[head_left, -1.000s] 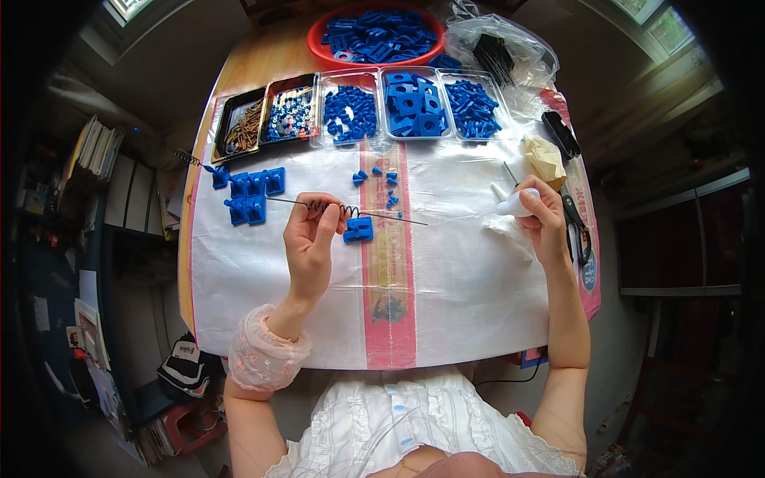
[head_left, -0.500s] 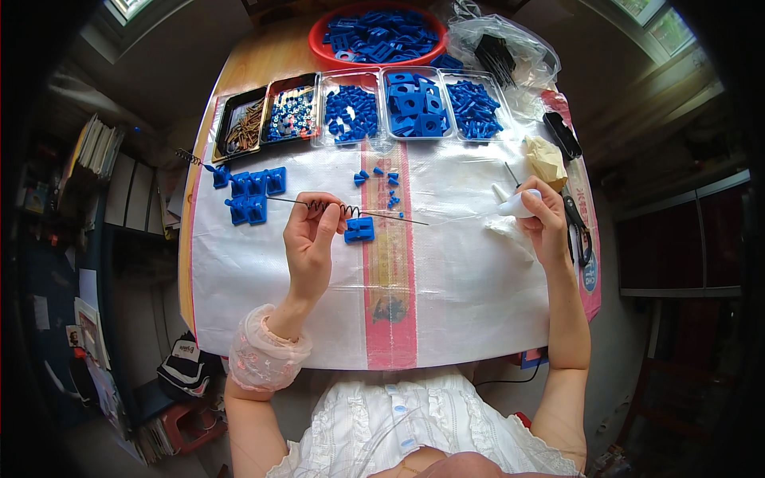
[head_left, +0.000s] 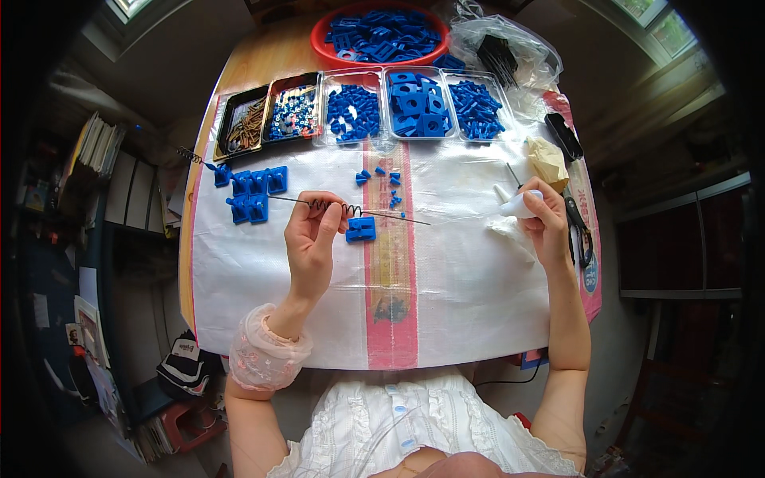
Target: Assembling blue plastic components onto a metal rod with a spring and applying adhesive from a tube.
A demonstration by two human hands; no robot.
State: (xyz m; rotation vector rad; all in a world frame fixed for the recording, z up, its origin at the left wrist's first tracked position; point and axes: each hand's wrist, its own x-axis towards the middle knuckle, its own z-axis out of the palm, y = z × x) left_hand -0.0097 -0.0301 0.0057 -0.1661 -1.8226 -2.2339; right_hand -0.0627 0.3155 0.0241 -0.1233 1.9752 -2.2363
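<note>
A black wire with a coiled middle point(head_left: 351, 211) is pinched between the thumb and fingers of my left hand point(head_left: 312, 243). Its straight ends reach out to both sides. Just below the coil lies a blue plastic block point(head_left: 362, 231); I cannot tell whether the wire touches it. My right hand point(head_left: 548, 223) grips a white squeeze bottle point(head_left: 518, 206), its narrow tip pointing left. A thin pale strand stretches from that tip toward the wire's right end. Several small blue plugs point(head_left: 394, 180) are scattered beyond the wire, and assembled blue blocks point(head_left: 253, 207) stand grouped on the left.
Across the back stand trays of brass-coloured pins point(head_left: 245, 127), small beads point(head_left: 293, 114) and blue parts point(head_left: 353, 111). Behind them is a red basin point(head_left: 319, 48) of blue pieces. Black scissors point(head_left: 580, 231) and crumpled paper point(head_left: 548, 163) lie at the right. White woven sheeting point(head_left: 279, 334) covers the table.
Almost nothing differs. Both hands keep their holds on the wire and the bottle, and the whole view has shifted very slightly.
</note>
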